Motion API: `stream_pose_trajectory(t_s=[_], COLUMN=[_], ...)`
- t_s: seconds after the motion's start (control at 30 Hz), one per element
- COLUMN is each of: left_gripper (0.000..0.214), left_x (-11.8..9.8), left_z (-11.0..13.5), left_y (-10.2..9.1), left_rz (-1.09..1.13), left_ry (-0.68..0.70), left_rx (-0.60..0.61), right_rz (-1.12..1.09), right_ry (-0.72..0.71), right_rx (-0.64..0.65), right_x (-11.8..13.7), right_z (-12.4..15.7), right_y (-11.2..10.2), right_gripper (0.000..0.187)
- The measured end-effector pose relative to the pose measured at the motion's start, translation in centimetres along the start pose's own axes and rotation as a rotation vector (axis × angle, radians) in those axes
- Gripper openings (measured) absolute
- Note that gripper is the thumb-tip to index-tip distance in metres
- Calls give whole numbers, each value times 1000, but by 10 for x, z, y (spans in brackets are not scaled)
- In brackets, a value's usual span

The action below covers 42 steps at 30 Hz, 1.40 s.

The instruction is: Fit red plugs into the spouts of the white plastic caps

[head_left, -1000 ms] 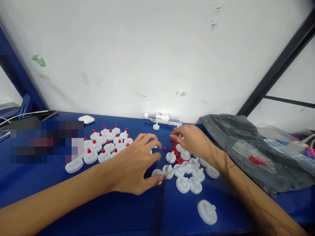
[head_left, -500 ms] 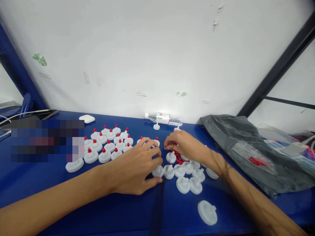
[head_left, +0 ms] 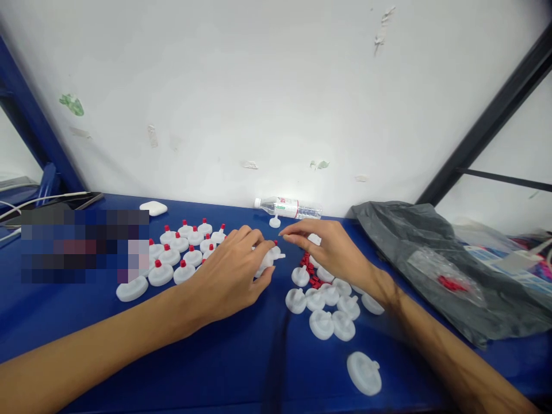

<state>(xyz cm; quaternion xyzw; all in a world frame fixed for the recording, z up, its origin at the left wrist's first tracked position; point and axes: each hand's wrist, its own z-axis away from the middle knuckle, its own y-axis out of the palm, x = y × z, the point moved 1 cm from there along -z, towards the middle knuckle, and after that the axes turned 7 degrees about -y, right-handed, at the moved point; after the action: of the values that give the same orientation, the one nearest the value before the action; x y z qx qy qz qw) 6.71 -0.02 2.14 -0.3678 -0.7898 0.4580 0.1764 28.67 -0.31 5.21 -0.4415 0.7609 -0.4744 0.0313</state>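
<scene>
The left hand [head_left: 233, 273] grips one white disc [head_left: 263, 264] between thumb and fingers, tilted so that its bare spout [head_left: 280, 256] points toward the right edge of the blue table [head_left: 194, 368]. The right hand [head_left: 332, 247] has its thumb and forefinger tips drawn close together near that spout, a little toward the table's back edge; whether they pinch anything, I cannot tell. Beside and partly beneath the right hand lies a pile of red caps [head_left: 308, 267], with uncapped discs [head_left: 321, 325] around it and a lone disc [head_left: 364, 374] nearer the front edge. Capped discs [head_left: 160, 274] stand grouped toward the left edge, some hidden behind the left hand. A clear bottle [head_left: 287, 207] lies along the back edge, and a grey bag [head_left: 397, 236] spreads toward the right edge.
</scene>
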Motion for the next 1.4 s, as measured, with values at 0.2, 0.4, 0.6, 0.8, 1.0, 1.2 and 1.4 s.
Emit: stream_pose_trajectory(t_s=[0.2, 0.4, 0.6, 0.8, 1.0, 1.2, 1.4], left_gripper=[23, 23, 23, 19, 18, 25, 28], left_x=[3, 2, 3, 4, 2, 1, 0], left_z=[-1, 0, 0, 1, 1, 1, -1], left_y=[2, 1, 2, 6, 1, -1, -3], left_rz=[-10, -17, -23, 27, 23, 8, 7], left_ry=[-28, -29, -34, -14, 2, -2, -15], left_rx=[-9, -43, -66, -88, -133, -202, -232], right_rz=[-208, -316, -239, -339, -368, -345, -359], right_ry=[69, 52, 29, 130, 129, 136, 126], right_rx=[-4, 38, 21, -8, -33, -66, -128], right_x=[6, 2, 2, 7, 6, 11, 11], right_z=[0, 2, 3, 0, 1, -1, 0], right_y=[3, 10, 9, 8, 13, 9, 9], right_gripper=[10, 18, 21, 10, 14, 15, 11])
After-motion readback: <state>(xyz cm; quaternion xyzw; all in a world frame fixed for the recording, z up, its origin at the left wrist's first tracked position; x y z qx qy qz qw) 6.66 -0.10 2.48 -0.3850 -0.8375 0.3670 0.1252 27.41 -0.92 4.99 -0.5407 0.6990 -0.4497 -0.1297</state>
